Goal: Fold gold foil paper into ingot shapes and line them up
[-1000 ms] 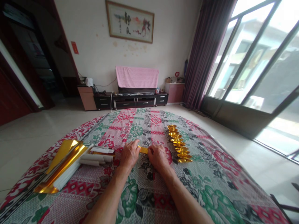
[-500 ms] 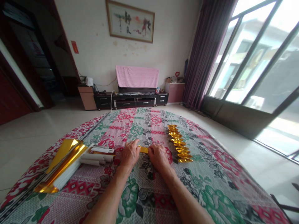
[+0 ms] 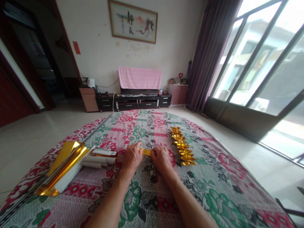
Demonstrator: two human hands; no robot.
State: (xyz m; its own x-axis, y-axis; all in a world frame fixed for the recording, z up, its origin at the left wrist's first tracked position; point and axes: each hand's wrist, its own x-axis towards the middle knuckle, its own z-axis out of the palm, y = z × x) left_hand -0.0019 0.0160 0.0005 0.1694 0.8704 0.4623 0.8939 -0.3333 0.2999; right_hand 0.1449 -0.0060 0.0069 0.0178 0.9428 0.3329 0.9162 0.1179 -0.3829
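A small folded strip of gold foil paper (image 3: 146, 152) lies between my two hands, just above the patterned cloth. My left hand (image 3: 133, 155) grips its left end with bent fingers. On the other end, my right hand (image 3: 161, 157) is closed, knuckles up, its fingertips hidden. To the right stands a row of several boat-shaped gold foil ingots (image 3: 181, 145). Left of my hands are several rolled white-backed paper tubes (image 3: 97, 162). Beyond them lies a stack of gold foil sheets (image 3: 65, 171), its shiny side partly curled up.
A flowered cloth (image 3: 133, 202) covers the round table. Past its far edge stand a low black TV cabinet (image 3: 135, 104) and a screen under a pink cloth (image 3: 140, 77). Glass doors (image 3: 256, 63) and a purple curtain (image 3: 204, 57) are at the right.
Almost nothing differs. Both hands keep their hold on the gold foil strip in the same place, and the view has shifted very slightly.
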